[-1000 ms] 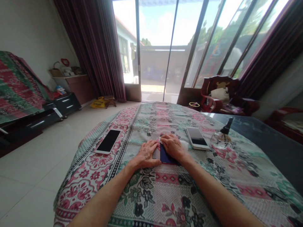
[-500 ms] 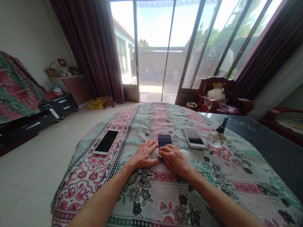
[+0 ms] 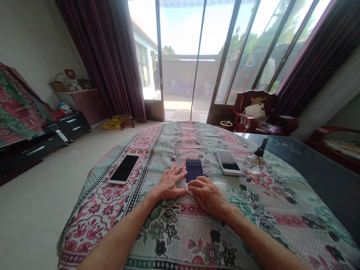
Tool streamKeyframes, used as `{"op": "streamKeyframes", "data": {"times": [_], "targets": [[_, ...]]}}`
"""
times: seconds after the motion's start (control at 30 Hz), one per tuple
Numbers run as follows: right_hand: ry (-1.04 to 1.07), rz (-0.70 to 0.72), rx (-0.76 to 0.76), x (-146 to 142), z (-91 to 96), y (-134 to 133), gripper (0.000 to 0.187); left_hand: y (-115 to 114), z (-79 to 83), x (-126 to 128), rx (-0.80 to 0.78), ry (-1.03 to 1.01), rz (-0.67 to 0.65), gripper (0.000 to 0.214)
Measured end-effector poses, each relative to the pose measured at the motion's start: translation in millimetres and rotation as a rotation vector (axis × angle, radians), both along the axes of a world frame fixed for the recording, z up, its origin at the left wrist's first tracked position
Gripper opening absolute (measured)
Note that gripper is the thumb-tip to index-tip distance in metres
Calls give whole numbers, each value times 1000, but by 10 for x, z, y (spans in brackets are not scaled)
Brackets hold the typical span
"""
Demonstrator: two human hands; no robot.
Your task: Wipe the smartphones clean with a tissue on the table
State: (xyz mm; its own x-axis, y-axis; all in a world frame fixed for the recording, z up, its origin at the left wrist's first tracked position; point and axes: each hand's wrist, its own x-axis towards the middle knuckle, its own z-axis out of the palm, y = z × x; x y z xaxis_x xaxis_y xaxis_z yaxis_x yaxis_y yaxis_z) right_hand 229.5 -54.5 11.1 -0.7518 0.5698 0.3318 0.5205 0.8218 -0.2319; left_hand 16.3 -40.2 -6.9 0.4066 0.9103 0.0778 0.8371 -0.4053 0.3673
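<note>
Centrally, the dark phone (image 3: 194, 169) is laid flat on the patterned tablecloth (image 3: 197, 234). A white wipe (image 3: 222, 186) is clamped beneath the bunched fingers of the right hand (image 3: 207, 193) at the phone's near end. The left hand (image 3: 169, 183) (thumb and fingers spread apart) is placed at the phone's left edge.

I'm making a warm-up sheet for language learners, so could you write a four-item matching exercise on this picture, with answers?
Things:
1. Blue phone
2. Right hand
3. Bottle
4. Curtain on the left

Descriptions:
A. Dark purple, hanging in folds
B. Lying flat, with the left hand along its left side
C. Clear, with a black top, standing on the patterned tablecloth
D. Has a white wipe under it

Right pairs: 1-B, 2-D, 3-C, 4-A
</note>
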Motion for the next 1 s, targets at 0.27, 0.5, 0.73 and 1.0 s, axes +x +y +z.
{"op": "streamKeyframes", "data": {"times": [0.27, 0.5, 0.73, 1.0], "targets": [[17, -39, -18, 140, 94, 91, 22, -53, 49, 59, 22, 27, 29, 78], [38, -56, -16, 154, 87, 126, 22, -126, 76, 198, 70, -3, 144, 76], [102, -211, -9, 170, 4, 348, 24, -162, 135, 234, 66, -11, 146, 72], [51, -425, -35, 7, 28, 789, 26, -119, 88, 213, 61, -15, 154, 69]]}}
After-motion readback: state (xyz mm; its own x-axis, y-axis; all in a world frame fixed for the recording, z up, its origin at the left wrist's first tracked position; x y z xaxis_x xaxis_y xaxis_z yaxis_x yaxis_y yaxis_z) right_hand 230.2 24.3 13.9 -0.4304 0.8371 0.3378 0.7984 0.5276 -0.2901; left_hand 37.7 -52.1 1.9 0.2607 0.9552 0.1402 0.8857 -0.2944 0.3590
